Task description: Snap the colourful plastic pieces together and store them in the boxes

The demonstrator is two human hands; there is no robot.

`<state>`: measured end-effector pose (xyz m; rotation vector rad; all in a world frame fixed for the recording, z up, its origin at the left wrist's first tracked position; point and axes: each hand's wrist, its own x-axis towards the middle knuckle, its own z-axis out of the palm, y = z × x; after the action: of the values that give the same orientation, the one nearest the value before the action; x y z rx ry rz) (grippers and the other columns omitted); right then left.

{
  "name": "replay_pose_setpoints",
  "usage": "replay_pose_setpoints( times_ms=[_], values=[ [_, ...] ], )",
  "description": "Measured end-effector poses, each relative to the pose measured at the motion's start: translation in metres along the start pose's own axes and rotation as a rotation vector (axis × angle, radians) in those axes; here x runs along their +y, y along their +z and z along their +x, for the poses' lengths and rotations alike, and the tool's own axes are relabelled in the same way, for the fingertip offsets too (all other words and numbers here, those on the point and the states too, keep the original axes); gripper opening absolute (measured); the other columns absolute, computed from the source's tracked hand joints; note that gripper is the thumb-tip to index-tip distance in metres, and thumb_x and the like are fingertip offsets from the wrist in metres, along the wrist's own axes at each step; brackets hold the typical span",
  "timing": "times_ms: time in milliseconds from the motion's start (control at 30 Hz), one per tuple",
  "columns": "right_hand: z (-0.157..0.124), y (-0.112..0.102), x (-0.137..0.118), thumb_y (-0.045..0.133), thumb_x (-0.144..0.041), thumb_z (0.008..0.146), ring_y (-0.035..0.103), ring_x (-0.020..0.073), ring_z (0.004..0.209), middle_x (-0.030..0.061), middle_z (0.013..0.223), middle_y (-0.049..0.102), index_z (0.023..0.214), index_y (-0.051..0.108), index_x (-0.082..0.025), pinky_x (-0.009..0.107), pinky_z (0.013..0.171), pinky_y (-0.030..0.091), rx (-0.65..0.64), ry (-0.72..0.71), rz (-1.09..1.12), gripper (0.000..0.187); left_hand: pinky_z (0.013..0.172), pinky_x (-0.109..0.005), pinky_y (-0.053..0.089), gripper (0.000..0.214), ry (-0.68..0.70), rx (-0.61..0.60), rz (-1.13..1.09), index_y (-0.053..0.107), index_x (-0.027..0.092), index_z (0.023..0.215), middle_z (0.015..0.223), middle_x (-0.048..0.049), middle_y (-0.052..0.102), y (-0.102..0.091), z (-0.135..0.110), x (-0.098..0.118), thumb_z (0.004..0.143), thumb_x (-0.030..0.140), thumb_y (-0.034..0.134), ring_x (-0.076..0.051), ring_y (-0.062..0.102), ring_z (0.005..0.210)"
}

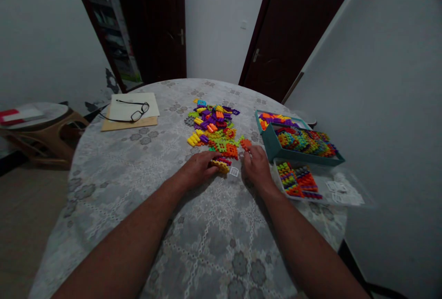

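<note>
My left hand (198, 169) is closed round a small stack of building pieces (221, 165), yellow and dark pink, at the near edge of a colourful pile. My right hand (256, 165) pinches an orange building piece (246, 144) at the pile's right side. Between the hands lies a white piece (234, 171) with a windowed shape. Just beyond them spreads the pile of loose plastic building pieces (221, 145), with notched squares in green, orange and red, and yellow, purple and orange tubes farther back.
On the right stand a teal box (276, 152) with sorted pieces and a clear plastic tray (319, 181) with more. Eyeglasses (136, 116) rest on papers (154, 99) at the left of the round, cloth-covered table (207, 244). A stool (51, 126) stands beyond the table's left edge.
</note>
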<state>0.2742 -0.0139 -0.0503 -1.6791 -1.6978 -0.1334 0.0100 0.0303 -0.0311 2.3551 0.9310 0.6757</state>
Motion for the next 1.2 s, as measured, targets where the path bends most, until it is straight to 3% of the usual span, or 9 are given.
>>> replay_pose_setpoints(
  times_ms=[100, 233, 367, 533, 767, 967, 1200],
  values=[
    [-0.004, -0.008, -0.011, 0.048, -0.024, 0.106, 0.067, 0.0282, 0.107, 0.0136, 0.112, 0.073, 0.118, 0.074, -0.018, 0.041, 0.099, 0.054, -0.001, -0.042, 0.138, 0.029, 0.102, -0.043, 0.057, 0.047, -0.009, 0.020, -0.012, 0.073, 0.022, 0.141, 0.123, -0.0113, 0.081, 0.002, 0.000, -0.002, 0.094, 0.021, 0.075, -0.028, 0.074, 0.110],
    [-0.012, -0.010, -0.032, 0.056, -0.026, 0.106, 0.073, 0.0254, 0.103, 0.0098, 0.110, 0.078, 0.118, 0.076, -0.022, 0.038, 0.096, 0.057, -0.170, -0.146, 0.287, 0.023, 0.110, -0.045, 0.056, 0.050, -0.017, 0.052, -0.014, 0.073, 0.023, 0.141, 0.132, -0.0121, 0.079, 0.002, 0.000, -0.003, 0.092, 0.022, 0.076, -0.029, 0.074, 0.119],
    [-0.016, -0.007, -0.038, 0.058, -0.024, 0.105, 0.075, 0.0255, 0.117, 0.0097, 0.129, 0.079, 0.137, 0.072, -0.024, 0.041, 0.106, 0.058, -0.210, -0.169, 0.367, 0.034, 0.112, -0.044, 0.056, 0.050, -0.005, 0.038, 0.010, 0.073, 0.022, 0.142, 0.134, -0.0129, 0.079, 0.001, 0.000, -0.001, 0.092, 0.020, 0.074, -0.030, 0.074, 0.124],
    [-0.016, -0.006, -0.032, 0.057, -0.019, 0.104, 0.075, 0.0270, 0.119, 0.0118, 0.132, 0.079, 0.137, 0.073, -0.022, 0.045, 0.108, 0.058, -0.268, -0.212, 0.320, 0.036, 0.114, -0.046, 0.056, 0.052, 0.003, 0.043, -0.007, 0.072, 0.021, 0.145, 0.137, -0.0139, 0.079, 0.002, -0.001, -0.003, 0.093, 0.022, 0.074, -0.031, 0.074, 0.126],
    [-0.017, -0.007, -0.038, 0.054, -0.019, 0.104, 0.073, 0.0276, 0.116, 0.0152, 0.128, 0.077, 0.139, 0.070, -0.018, 0.045, 0.106, 0.059, -0.241, -0.238, 0.270, 0.039, 0.113, -0.046, 0.058, 0.051, 0.027, 0.058, 0.028, 0.069, 0.025, 0.149, 0.138, -0.0117, 0.079, 0.007, -0.002, -0.009, 0.098, 0.027, 0.070, -0.030, 0.075, 0.124],
    [-0.018, -0.012, -0.047, 0.059, -0.025, 0.105, 0.073, 0.0286, 0.117, 0.0164, 0.130, 0.076, 0.143, 0.067, -0.018, 0.045, 0.106, 0.059, -0.266, -0.229, 0.289, 0.039, 0.116, -0.048, 0.056, 0.054, 0.053, 0.041, 0.083, 0.057, 0.020, 0.159, 0.147, -0.0171, 0.073, 0.014, -0.004, -0.011, 0.106, 0.028, 0.057, -0.031, 0.071, 0.133],
    [-0.019, -0.008, -0.046, 0.070, -0.029, 0.102, 0.071, 0.0315, 0.120, 0.0186, 0.132, 0.075, 0.144, 0.067, -0.016, 0.049, 0.108, 0.057, -0.281, -0.197, 0.262, 0.044, 0.117, -0.051, 0.056, 0.054, 0.058, 0.044, 0.099, 0.055, 0.014, 0.159, 0.149, -0.0219, 0.070, 0.016, -0.003, -0.008, 0.107, 0.029, 0.053, -0.034, 0.069, 0.137]
  ],
)
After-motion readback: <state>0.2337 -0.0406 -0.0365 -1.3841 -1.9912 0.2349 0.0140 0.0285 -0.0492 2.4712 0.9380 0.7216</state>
